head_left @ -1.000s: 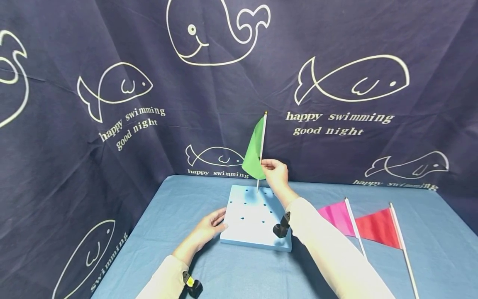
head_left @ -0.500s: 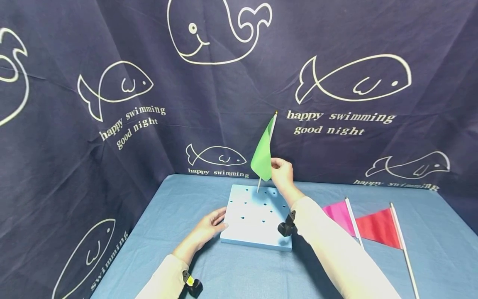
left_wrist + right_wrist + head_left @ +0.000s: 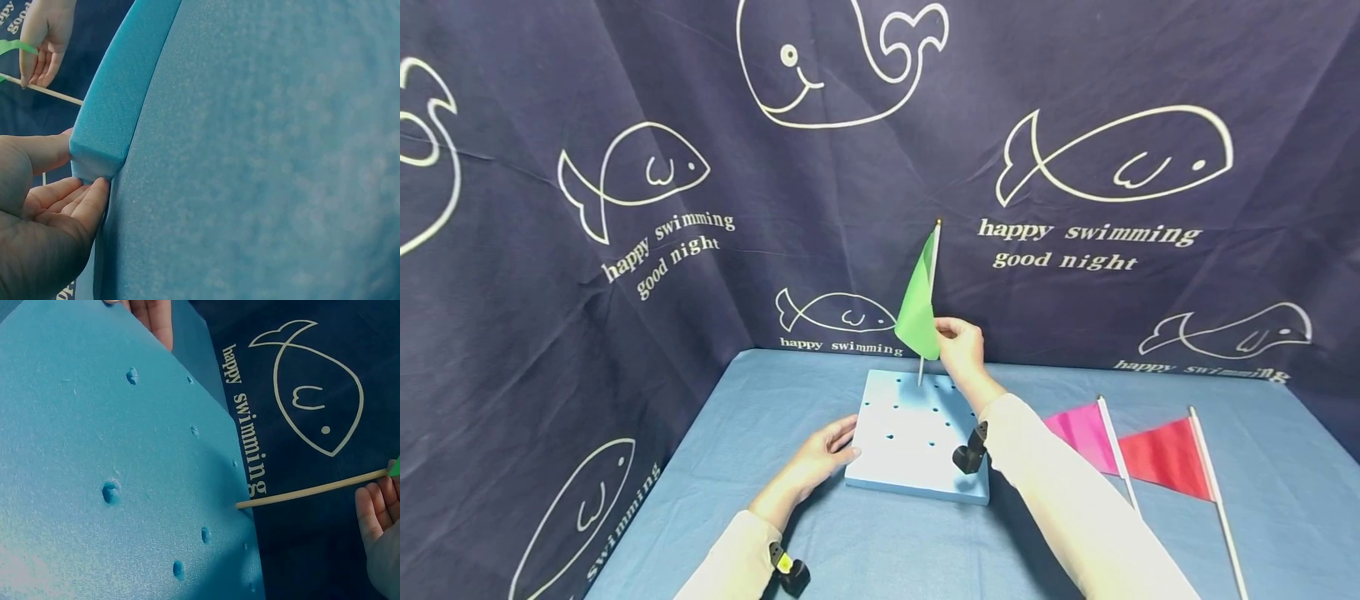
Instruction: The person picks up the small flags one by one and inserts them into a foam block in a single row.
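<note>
A light blue foam board [image 3: 910, 458] with several small holes lies flat. My left hand [image 3: 822, 454] holds its left edge, the thumb on top and the fingertips at the side, as the left wrist view shows around the board's edge [image 3: 103, 119]. A green flag [image 3: 917, 312] on a thin pole [image 3: 306, 491] stands at the back of the board, leaning slightly right, its lower end at a back hole. My right hand [image 3: 962, 346] pinches the pole beside the cloth's lower part; the cloth partly covers the fingertips in the head view.
On the blue tablecloth [image 3: 692, 517] to the right lie a pink flag [image 3: 1086, 437] and a red flag [image 3: 1168, 454] on white poles, the pink one close to the right sleeve. A dark curtain [image 3: 865, 183] with white fish drawings hangs behind and at the left.
The green flag's upper end swung right with my right hand, then partly back left, while its pole's lower end stayed at the same hole. My left hand and the board kept their places.
</note>
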`<move>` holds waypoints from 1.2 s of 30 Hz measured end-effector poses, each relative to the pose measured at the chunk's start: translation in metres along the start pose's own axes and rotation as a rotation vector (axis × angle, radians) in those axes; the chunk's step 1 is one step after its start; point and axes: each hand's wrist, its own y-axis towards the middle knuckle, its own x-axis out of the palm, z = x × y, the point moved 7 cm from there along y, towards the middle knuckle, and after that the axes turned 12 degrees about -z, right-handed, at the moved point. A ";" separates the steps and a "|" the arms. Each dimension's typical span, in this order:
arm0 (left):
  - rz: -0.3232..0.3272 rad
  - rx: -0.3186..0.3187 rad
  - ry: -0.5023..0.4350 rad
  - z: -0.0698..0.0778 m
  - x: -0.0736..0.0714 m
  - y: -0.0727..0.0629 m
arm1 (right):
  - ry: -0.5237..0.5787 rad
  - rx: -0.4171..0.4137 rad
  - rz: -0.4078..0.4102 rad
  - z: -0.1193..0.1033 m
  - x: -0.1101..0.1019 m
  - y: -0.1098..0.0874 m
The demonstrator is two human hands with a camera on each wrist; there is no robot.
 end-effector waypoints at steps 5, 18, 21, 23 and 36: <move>0.005 0.008 -0.010 0.002 0.000 0.000 | -0.016 0.009 -0.003 0.000 0.001 0.001; 0.011 0.003 -0.006 0.002 0.001 -0.001 | -0.002 0.007 -0.017 0.001 -0.002 -0.002; 0.010 0.005 -0.008 0.002 0.001 -0.001 | 0.015 0.004 -0.014 0.003 -0.003 -0.001; 0.009 0.008 -0.005 0.002 0.001 -0.001 | 0.032 0.004 -0.013 0.005 -0.004 -0.001; 0.007 0.004 0.017 -0.001 0.000 0.000 | 0.050 -0.033 0.073 0.001 -0.007 -0.001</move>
